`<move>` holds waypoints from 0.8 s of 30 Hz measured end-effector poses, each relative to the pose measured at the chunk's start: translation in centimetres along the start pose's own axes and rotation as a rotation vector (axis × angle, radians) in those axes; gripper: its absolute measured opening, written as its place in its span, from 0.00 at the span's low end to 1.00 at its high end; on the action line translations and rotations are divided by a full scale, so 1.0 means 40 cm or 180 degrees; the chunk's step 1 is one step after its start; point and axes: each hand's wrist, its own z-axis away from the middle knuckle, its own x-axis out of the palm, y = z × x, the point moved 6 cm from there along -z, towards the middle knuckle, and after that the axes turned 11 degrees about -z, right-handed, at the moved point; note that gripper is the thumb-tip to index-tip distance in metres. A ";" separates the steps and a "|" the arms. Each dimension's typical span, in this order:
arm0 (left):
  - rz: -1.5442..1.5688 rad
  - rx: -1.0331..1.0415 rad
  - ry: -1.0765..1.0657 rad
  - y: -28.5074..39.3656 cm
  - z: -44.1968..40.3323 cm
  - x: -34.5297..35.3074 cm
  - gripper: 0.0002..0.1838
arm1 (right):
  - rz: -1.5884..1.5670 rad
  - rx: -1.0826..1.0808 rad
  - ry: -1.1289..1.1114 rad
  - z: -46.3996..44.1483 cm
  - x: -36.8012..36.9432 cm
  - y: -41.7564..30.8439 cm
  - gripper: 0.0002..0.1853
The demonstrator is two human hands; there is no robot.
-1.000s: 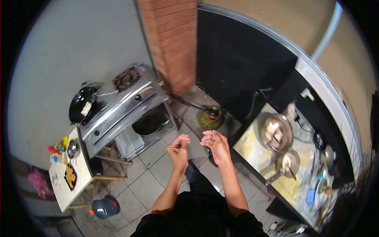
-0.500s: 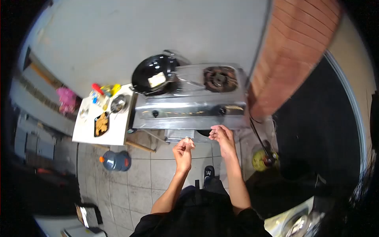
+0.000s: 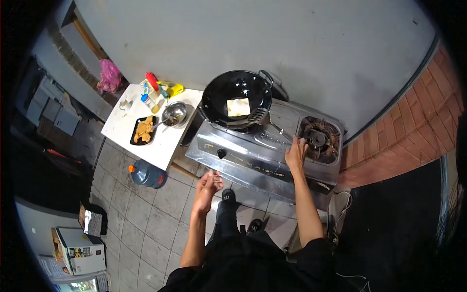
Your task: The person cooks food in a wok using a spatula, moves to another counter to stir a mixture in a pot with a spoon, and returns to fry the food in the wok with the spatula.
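Note:
My right hand (image 3: 296, 155) is at the handle end of a slotted spatula (image 3: 260, 116), with its fingers curled about the handle. The spatula's dark head leans on the right rim of a black wok (image 3: 219, 92). Inside the wok lies a pale, flat square block (image 3: 238, 107), slightly browned in places. Held low before the stove's front edge, my left hand (image 3: 208, 186) has loosely bent fingers, partly apart and blurred. I see nothing in it.
The steel stove (image 3: 253, 168) has a bare right burner (image 3: 318, 140). Leftward, a white table (image 3: 160, 151) bears a black tray of golden-brown pieces (image 3: 144, 130), a metal bowl (image 3: 175, 114) and several bottles. A large water jug (image 3: 147, 174) lies on the tiled floor.
My right hand has moved forward and right to the spatula handle. My left hand has drawn away from it, with its fingers looser. The view has turned and shifted.

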 end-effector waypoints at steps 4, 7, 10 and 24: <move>0.0066 0.0100 0.0363 0.066 -0.146 -0.046 0.16 | 0.0331 -0.0001 -0.0008 -0.033 0.047 0.027 0.24; -0.0161 0.0435 0.0380 0.093 -0.299 -0.077 0.14 | 0.0576 0.0108 -0.0026 -0.059 0.047 0.027 0.19; -0.0558 0.0730 0.0808 0.145 -0.409 -0.071 0.11 | 0.0699 0.0228 -0.0237 -0.076 0.040 0.028 0.17; -0.1785 0.1005 0.0812 0.279 -0.597 -0.179 0.12 | 0.0178 -0.0186 -0.0603 -0.173 -0.149 -0.261 0.12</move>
